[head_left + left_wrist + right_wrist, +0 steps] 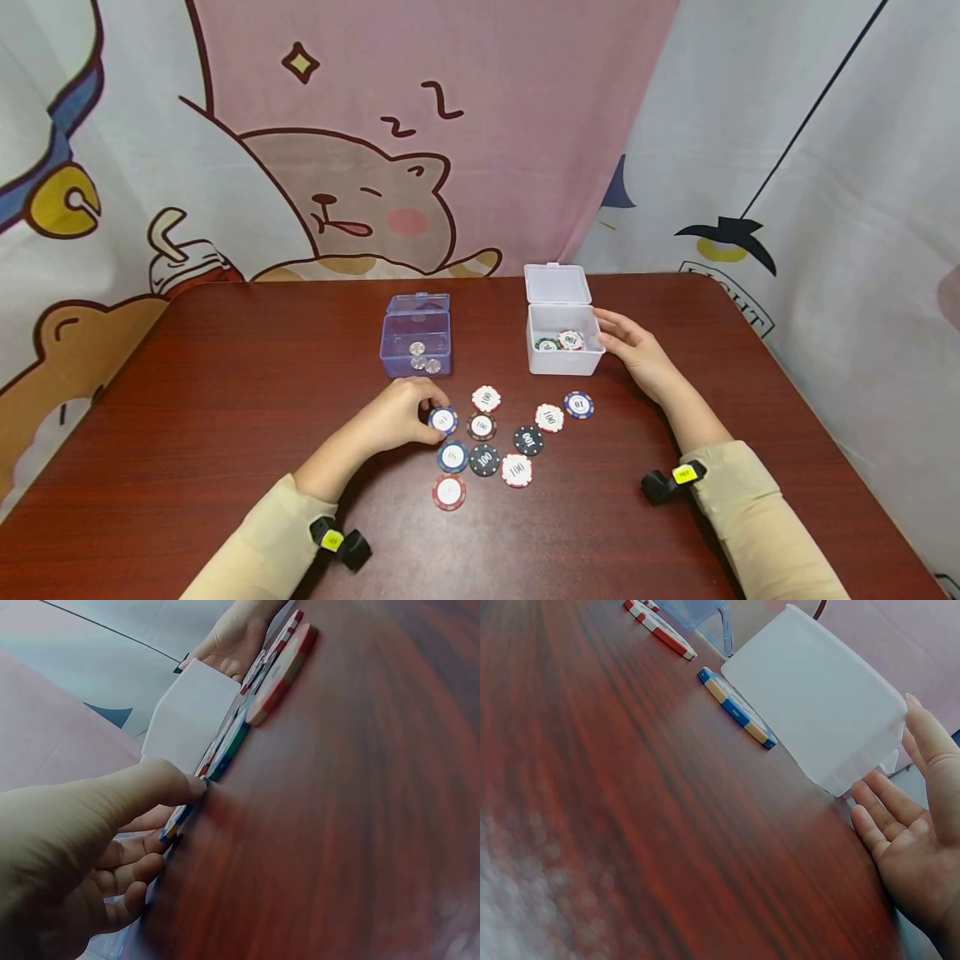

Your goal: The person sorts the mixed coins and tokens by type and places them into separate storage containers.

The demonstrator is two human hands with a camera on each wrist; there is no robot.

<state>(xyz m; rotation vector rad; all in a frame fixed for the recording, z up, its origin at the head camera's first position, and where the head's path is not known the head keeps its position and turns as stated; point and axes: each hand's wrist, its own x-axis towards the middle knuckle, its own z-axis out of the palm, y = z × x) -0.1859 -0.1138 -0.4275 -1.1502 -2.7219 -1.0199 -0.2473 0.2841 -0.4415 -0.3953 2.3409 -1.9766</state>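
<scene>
My left hand (408,412) pinches a blue-and-white poker chip (443,420) at its edges, thumb on the near side and fingers on the far side. The left wrist view shows the thumb at this chip, low against the tabletop. My right hand (633,350) rests against the right side of an open white plastic box (566,362), its fingers fairly straight. Inside that box lie a red-and-white chip (571,340) and a green-edged chip (547,344). In the right wrist view the white box (817,697) hides part of the fingers behind it.
An open blue translucent box (397,364) with a few small clear pieces (417,348) stands left of the white one. Loose chips lie in front of the boxes, among them a black chip (484,460), a red chip (449,492) and a blue-and-yellow chip (579,405).
</scene>
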